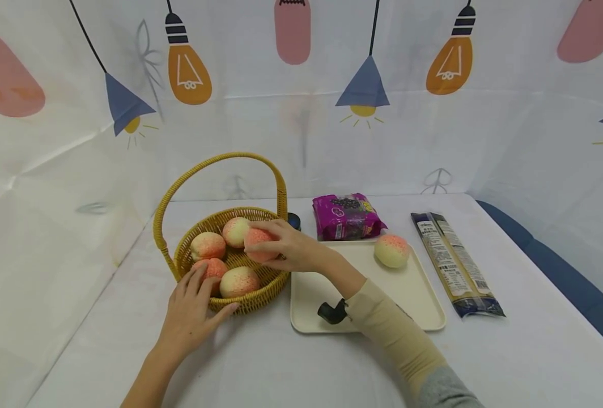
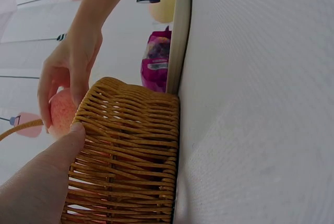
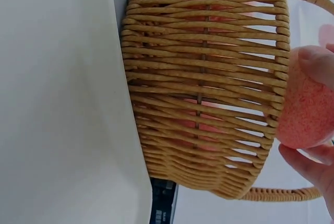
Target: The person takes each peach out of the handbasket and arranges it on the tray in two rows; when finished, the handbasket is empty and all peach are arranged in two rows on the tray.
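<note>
A woven wicker basket with a tall arched handle stands on the left of the table, with several pink and cream peaches inside. My right hand grips a peach at the basket's right rim; the right wrist view shows the thumb and fingers around this peach, partly behind the weave. My left hand holds the basket's near left rim. Its fingers reach over the rim against a peach, while the thumb lies at the rim's edge in the left wrist view.
Right of the basket lies a cream tray, bearing one peach at its far right corner. Behind it sits a purple snack package. A long flat packet lies farther right. A dark round object shows behind the basket.
</note>
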A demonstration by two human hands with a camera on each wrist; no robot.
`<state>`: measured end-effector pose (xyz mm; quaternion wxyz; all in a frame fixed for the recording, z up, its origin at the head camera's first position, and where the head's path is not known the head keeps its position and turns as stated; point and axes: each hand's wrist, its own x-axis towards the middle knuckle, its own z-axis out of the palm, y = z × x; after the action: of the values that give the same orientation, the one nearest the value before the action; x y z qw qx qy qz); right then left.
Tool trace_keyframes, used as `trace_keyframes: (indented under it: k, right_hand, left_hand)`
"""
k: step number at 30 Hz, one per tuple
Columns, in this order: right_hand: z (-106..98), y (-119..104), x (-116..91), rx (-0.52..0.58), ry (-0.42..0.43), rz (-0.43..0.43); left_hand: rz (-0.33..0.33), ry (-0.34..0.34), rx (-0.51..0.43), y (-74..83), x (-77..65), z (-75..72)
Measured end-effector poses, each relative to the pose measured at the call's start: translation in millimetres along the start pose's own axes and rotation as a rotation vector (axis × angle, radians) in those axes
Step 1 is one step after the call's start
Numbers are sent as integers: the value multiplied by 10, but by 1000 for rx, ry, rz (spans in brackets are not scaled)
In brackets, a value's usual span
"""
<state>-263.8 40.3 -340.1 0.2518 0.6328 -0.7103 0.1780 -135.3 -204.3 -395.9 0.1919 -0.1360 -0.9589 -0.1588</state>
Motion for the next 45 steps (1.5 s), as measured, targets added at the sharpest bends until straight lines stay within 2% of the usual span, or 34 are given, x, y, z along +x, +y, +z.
trace_keyframes:
  k: [5, 13, 20, 25, 31, 39, 45]
  right_hand:
    - [-53, 25, -79, 21, 27, 10]
    - [-94, 38, -179, 116, 46, 37]
    - [-163, 39, -294, 100, 76, 103]
    - [-189, 54, -351, 78, 79, 118]
    - [-232, 90, -454, 94, 80, 172]
    - [-308, 150, -687, 112, 55, 299]
    - [-334, 201, -879, 82, 27, 326]
  left_hand:
    - [16, 15, 0, -35, 10, 30]
    - [22, 32, -3, -55, 2, 38]
    - [22, 19, -1, -63, 1, 39]
    - [24, 23, -2, -64, 7, 37]
    - [18, 24, -10, -49, 10, 42]
    - [25, 30, -19, -43, 29, 46]
    - [13, 22, -10, -48, 11, 41]
